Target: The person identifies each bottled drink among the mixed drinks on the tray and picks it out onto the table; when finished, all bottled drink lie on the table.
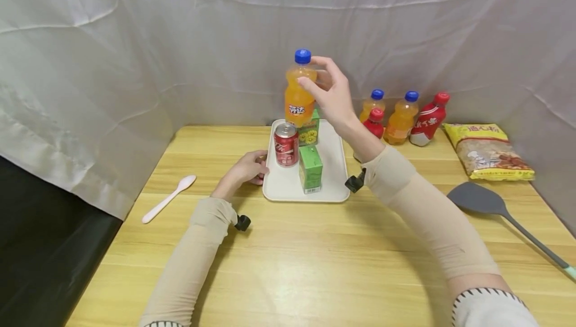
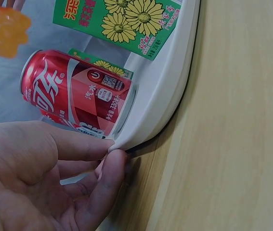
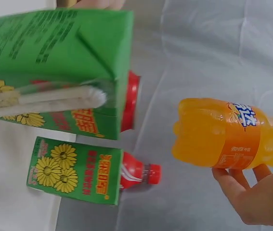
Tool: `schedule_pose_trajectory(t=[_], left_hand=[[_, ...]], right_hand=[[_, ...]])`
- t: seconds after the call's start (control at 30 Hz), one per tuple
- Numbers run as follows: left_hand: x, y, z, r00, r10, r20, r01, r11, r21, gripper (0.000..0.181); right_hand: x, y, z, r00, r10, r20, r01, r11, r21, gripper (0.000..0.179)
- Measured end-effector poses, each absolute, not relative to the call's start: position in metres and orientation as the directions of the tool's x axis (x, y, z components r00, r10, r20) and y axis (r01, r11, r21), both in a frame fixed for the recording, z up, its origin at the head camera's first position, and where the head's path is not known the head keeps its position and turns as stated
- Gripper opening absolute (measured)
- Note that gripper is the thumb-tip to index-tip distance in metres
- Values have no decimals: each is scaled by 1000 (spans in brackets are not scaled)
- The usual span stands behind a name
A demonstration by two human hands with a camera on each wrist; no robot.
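Observation:
My right hand (image 1: 335, 94) grips an orange soda bottle (image 1: 299, 102) with a blue cap, held upright above the far part of the white tray (image 1: 333, 187). Thumb and fingers of my left hand (image 2: 54, 168) pinch the tray's left rim. On the tray stand a red cola can (image 1: 286, 147), a near green drink carton (image 1: 310, 169) and a far green carton (image 1: 308, 132). The right wrist view also shows a red-capped bottle (image 3: 135, 172) behind the far carton; the raised bottle hides that spot in the head view.
Right of the tray, behind my right forearm, stand orange soda bottles (image 1: 402, 119) and red-capped bottles (image 1: 430, 119). Farther right lie a yellow food bag (image 1: 488, 152) and a grey spatula (image 1: 479, 199). A white spoon (image 1: 170, 198) lies at left. A grey curtain (image 1: 225, 67) hangs behind the table.

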State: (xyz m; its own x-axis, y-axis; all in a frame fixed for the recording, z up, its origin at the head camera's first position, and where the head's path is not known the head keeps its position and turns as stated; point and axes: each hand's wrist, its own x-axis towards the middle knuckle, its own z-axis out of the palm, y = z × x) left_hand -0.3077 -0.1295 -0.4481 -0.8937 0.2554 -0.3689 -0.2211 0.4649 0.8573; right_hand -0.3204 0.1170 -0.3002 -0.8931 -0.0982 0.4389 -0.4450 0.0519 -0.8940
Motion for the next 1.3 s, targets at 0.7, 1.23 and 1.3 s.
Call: schedule_pose_trajectory(t=[0.7,1.23,1.3], left_hand=[[-311,-133,-447,-902,254,-348,-203,463,863,75],[-310,-134,-446,-905,251,-343,-200,461,865,76],[-310,-134,-447,-905,251,-344,-200,463,863,75]], right_hand=[[-273,205,-294,-823,44,566,-568,-45,-822,35],[-266,287,-335,-831,202,519,-500,138,-855,38],[-269,295,-343,-836,225,500,-466,189,-864,38]])
